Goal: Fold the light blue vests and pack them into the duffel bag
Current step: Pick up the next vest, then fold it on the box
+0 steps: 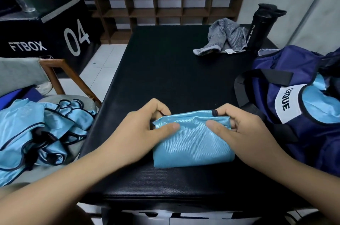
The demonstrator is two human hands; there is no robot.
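Observation:
A folded light blue vest (193,144) lies as a compact rectangle on the black padded table (165,70), near its front edge. My left hand (145,129) grips the vest's upper left corner, thumb on top and fingers curled behind. My right hand (239,129) pinches the upper right corner the same way. The navy duffel bag (276,107) stands open at the right, with light blue fabric (318,107) showing inside it. A heap of unfolded light blue vests (36,132) lies on a chair at the left.
A grey striped towel (222,37) and a black sport bottle (259,28) sit at the table's far right. A wooden chair frame (60,74) and a black box marked 04 (55,37) stand left. Brown shelving (165,4) lines the back wall.

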